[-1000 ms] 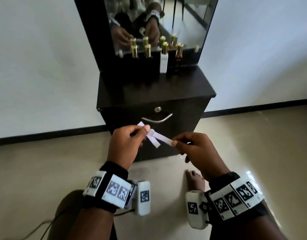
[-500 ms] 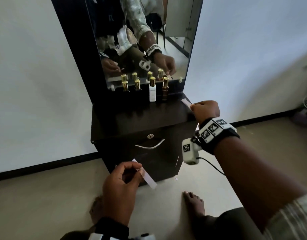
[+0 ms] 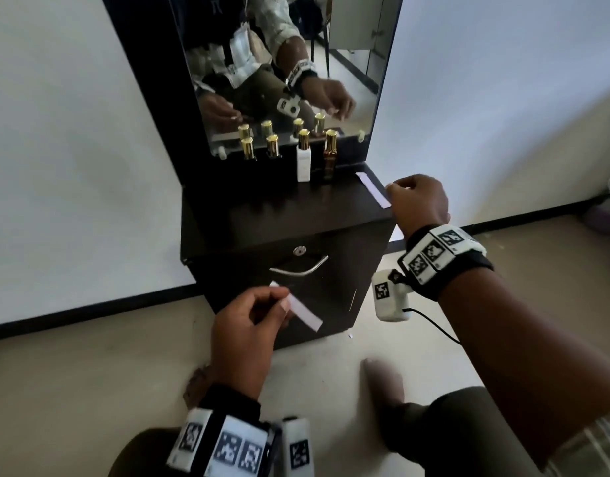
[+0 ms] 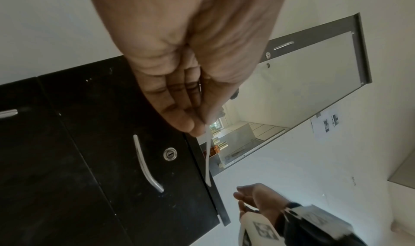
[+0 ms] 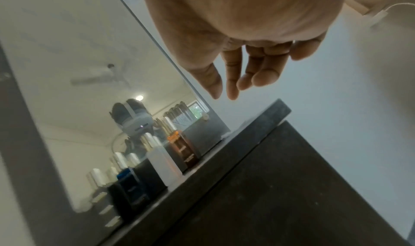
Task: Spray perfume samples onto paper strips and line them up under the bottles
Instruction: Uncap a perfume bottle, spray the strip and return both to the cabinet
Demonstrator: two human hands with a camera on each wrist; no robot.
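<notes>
Head view showed a paper strip (image 3: 373, 189) lying flat on the dark table (image 3: 262, 215), just right of the brown bottle (image 3: 330, 156) and white bottle (image 3: 303, 160) by the mirror (image 3: 286, 63). The right hand (image 3: 418, 204) hovered beside that strip, fingers loose and holding nothing. Below the table top, the left hand (image 3: 245, 335) pinched a second strip (image 3: 301, 311).

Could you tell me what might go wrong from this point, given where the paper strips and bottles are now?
1. The strip on the cabinet top lies at the right edge, right of the amber bottle, its near end about at the corner; the right hand beside it could knock it off.
2. The left hand pinches the second strip by one end only; it could bend or slip.
3. The four bottles stand close together; reaching for the white bottle might topple a neighbour.
</notes>
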